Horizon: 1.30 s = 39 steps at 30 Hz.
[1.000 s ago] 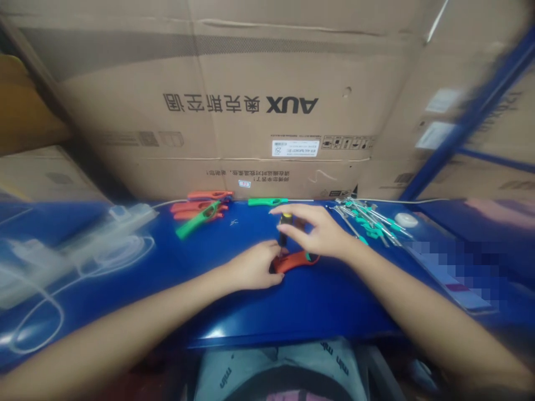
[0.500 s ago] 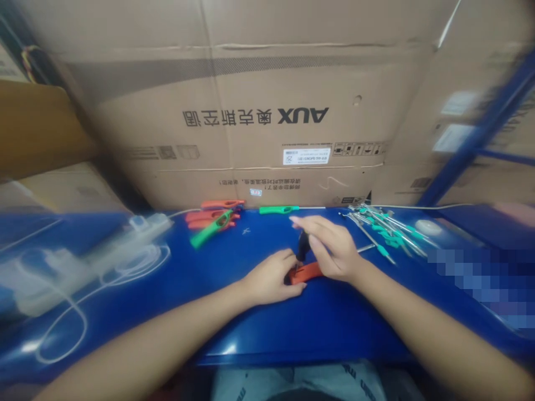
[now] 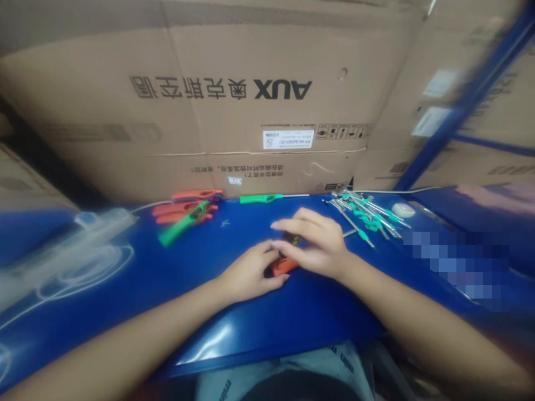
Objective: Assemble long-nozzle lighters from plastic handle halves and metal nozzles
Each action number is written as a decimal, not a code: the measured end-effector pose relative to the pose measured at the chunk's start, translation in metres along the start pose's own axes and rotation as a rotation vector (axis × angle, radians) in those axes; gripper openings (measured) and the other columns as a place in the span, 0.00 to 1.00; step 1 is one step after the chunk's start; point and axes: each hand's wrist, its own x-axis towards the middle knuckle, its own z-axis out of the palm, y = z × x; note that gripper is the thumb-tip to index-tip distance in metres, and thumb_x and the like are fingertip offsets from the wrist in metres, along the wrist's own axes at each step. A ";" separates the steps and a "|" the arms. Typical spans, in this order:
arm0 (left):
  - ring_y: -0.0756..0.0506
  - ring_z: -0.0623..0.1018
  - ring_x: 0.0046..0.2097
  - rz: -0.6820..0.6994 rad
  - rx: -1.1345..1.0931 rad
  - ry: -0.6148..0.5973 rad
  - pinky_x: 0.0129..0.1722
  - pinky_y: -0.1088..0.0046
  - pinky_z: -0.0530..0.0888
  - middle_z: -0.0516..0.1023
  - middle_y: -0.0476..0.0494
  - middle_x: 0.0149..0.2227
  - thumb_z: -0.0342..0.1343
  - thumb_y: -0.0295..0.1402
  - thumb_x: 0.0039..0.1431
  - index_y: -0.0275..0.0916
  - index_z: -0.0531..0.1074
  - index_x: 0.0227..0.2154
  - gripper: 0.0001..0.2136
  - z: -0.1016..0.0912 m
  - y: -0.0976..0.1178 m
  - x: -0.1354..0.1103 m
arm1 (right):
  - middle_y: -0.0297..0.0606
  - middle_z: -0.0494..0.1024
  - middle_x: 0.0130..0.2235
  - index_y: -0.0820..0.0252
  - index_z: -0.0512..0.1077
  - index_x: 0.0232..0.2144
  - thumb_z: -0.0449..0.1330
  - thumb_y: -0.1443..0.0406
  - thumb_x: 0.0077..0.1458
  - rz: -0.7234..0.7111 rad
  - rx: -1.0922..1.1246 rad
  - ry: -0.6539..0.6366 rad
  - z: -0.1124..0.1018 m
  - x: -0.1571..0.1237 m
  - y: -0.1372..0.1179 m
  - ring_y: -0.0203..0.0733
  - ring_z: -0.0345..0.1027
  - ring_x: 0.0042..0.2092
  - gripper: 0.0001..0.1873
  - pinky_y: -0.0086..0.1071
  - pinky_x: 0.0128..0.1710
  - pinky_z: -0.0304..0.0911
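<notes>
An orange plastic handle piece [image 3: 281, 266] lies on the blue table [image 3: 234, 328] in front of me. My left hand [image 3: 249, 274] grips its near end with curled fingers. My right hand [image 3: 314, 245] lies over the rest of it, fingers bent, covering a small black screwdriver [image 3: 291, 238] of which only a sliver shows. The two hands touch over the piece.
Orange handles [image 3: 184, 209] and a green one [image 3: 184, 224] lie at the back left, another green handle [image 3: 259, 198] at the back middle. A pile of metal rods with teal grips [image 3: 363, 214] sits at the right. Clear tubing [image 3: 79, 262] lies left. Cardboard boxes [image 3: 259, 94] wall the back.
My right hand has come down from upright on the screwdriver to lie low over the orange piece. The left hand has kept its hold. The view shifted.
</notes>
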 end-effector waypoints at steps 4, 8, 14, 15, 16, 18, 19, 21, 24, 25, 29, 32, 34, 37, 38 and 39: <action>0.41 0.76 0.42 -0.018 0.028 -0.023 0.43 0.64 0.76 0.74 0.40 0.42 0.59 0.39 0.61 0.38 0.77 0.43 0.12 -0.001 0.001 0.001 | 0.45 0.80 0.47 0.59 0.73 0.53 0.49 0.64 0.69 0.053 0.044 -0.086 -0.004 0.000 0.002 0.42 0.75 0.45 0.18 0.37 0.45 0.72; 0.40 0.76 0.45 0.002 0.030 -0.030 0.46 0.63 0.75 0.74 0.40 0.46 0.59 0.38 0.61 0.38 0.76 0.46 0.13 -0.001 0.000 0.002 | 0.40 0.81 0.43 0.59 0.73 0.52 0.53 0.65 0.68 0.157 0.248 -0.139 -0.003 0.001 0.006 0.36 0.74 0.38 0.15 0.31 0.39 0.72; 0.41 0.76 0.44 -0.010 0.029 -0.048 0.45 0.64 0.75 0.73 0.41 0.44 0.59 0.40 0.62 0.37 0.76 0.46 0.14 -0.003 0.001 0.002 | 0.44 0.81 0.44 0.62 0.74 0.51 0.52 0.66 0.68 0.062 0.084 -0.025 -0.002 -0.001 0.012 0.40 0.75 0.43 0.15 0.34 0.44 0.71; 0.41 0.76 0.44 -0.013 0.026 -0.056 0.46 0.64 0.75 0.72 0.40 0.44 0.58 0.40 0.62 0.37 0.75 0.47 0.14 -0.003 0.001 0.002 | 0.44 0.80 0.46 0.61 0.71 0.55 0.48 0.67 0.69 0.120 0.157 -0.066 -0.002 0.000 0.012 0.39 0.75 0.45 0.18 0.34 0.44 0.71; 0.41 0.75 0.44 -0.013 0.024 -0.061 0.46 0.64 0.75 0.72 0.40 0.44 0.58 0.39 0.62 0.37 0.75 0.48 0.15 -0.003 0.001 0.003 | 0.43 0.80 0.47 0.60 0.69 0.58 0.45 0.67 0.70 0.179 0.227 -0.099 -0.001 0.000 0.012 0.38 0.75 0.45 0.20 0.33 0.42 0.71; 0.42 0.75 0.44 -0.007 0.026 -0.064 0.45 0.64 0.74 0.72 0.40 0.44 0.58 0.39 0.62 0.37 0.75 0.48 0.15 -0.003 0.002 0.003 | 0.39 0.81 0.42 0.58 0.72 0.55 0.51 0.65 0.69 0.231 0.273 -0.093 0.000 0.000 0.014 0.36 0.75 0.38 0.16 0.28 0.34 0.70; 0.42 0.75 0.43 -0.005 0.029 -0.063 0.44 0.65 0.74 0.72 0.41 0.43 0.58 0.39 0.62 0.37 0.75 0.47 0.14 -0.003 0.002 0.003 | 0.38 0.81 0.39 0.59 0.74 0.50 0.56 0.63 0.66 0.216 0.231 -0.050 0.000 -0.001 0.016 0.35 0.74 0.35 0.13 0.27 0.32 0.69; 0.44 0.74 0.40 -0.007 0.032 -0.055 0.41 0.66 0.74 0.71 0.43 0.41 0.59 0.40 0.62 0.37 0.75 0.46 0.14 -0.003 0.002 0.003 | 0.37 0.80 0.33 0.60 0.77 0.40 0.63 0.62 0.61 0.110 0.083 0.051 0.000 -0.003 0.019 0.34 0.71 0.30 0.07 0.28 0.30 0.68; 0.45 0.74 0.38 -0.013 0.031 -0.050 0.40 0.67 0.74 0.70 0.44 0.39 0.59 0.41 0.62 0.37 0.75 0.44 0.13 -0.003 0.002 0.002 | 0.38 0.80 0.33 0.60 0.77 0.43 0.54 0.64 0.67 0.018 0.026 0.074 0.000 -0.006 0.022 0.37 0.72 0.32 0.11 0.33 0.36 0.70; 0.44 0.74 0.39 -0.013 0.030 -0.054 0.40 0.66 0.74 0.70 0.44 0.39 0.59 0.41 0.62 0.38 0.75 0.44 0.13 -0.003 0.002 0.002 | 0.40 0.81 0.37 0.60 0.75 0.48 0.50 0.65 0.69 0.050 0.080 0.031 0.000 -0.006 0.021 0.37 0.73 0.34 0.15 0.34 0.38 0.71; 0.41 0.75 0.44 -0.007 0.027 -0.063 0.44 0.64 0.74 0.72 0.41 0.43 0.58 0.40 0.63 0.38 0.75 0.47 0.14 -0.003 0.001 0.002 | 0.42 0.80 0.45 0.58 0.70 0.57 0.50 0.62 0.69 0.250 0.277 -0.096 0.003 -0.004 0.017 0.34 0.73 0.32 0.18 0.29 0.30 0.70; 0.41 0.75 0.44 0.007 0.036 -0.055 0.44 0.64 0.74 0.73 0.41 0.43 0.58 0.41 0.63 0.38 0.75 0.46 0.14 -0.003 0.001 0.002 | 0.36 0.81 0.34 0.57 0.78 0.43 0.62 0.61 0.61 0.131 0.068 0.051 0.002 -0.003 0.016 0.33 0.69 0.27 0.10 0.28 0.27 0.68; 0.43 0.75 0.41 0.003 0.039 -0.050 0.42 0.65 0.74 0.72 0.42 0.40 0.58 0.41 0.63 0.38 0.75 0.44 0.13 -0.003 0.002 0.002 | 0.35 0.81 0.31 0.57 0.79 0.41 0.62 0.64 0.61 0.014 -0.058 0.131 0.000 -0.003 0.015 0.35 0.70 0.28 0.07 0.30 0.32 0.70; 0.43 0.75 0.40 -0.005 0.038 -0.051 0.40 0.66 0.74 0.72 0.42 0.40 0.58 0.40 0.62 0.38 0.76 0.42 0.12 -0.003 0.003 0.002 | 0.41 0.82 0.43 0.59 0.74 0.53 0.49 0.68 0.67 0.045 0.074 0.013 -0.001 -0.002 0.010 0.40 0.76 0.42 0.18 0.35 0.44 0.72; 0.43 0.75 0.41 -0.004 0.040 -0.053 0.41 0.66 0.74 0.72 0.41 0.41 0.58 0.40 0.62 0.38 0.76 0.42 0.12 -0.003 0.003 0.002 | 0.42 0.81 0.46 0.59 0.71 0.56 0.47 0.68 0.68 0.095 0.157 -0.049 -0.001 -0.001 0.008 0.40 0.76 0.46 0.20 0.36 0.46 0.72; 0.42 0.75 0.42 -0.003 0.040 -0.052 0.41 0.65 0.74 0.73 0.40 0.43 0.58 0.40 0.62 0.38 0.76 0.42 0.12 -0.003 0.002 0.002 | 0.43 0.80 0.46 0.59 0.70 0.57 0.46 0.68 0.69 0.135 0.220 -0.097 0.000 -0.001 0.006 0.40 0.75 0.46 0.20 0.36 0.45 0.72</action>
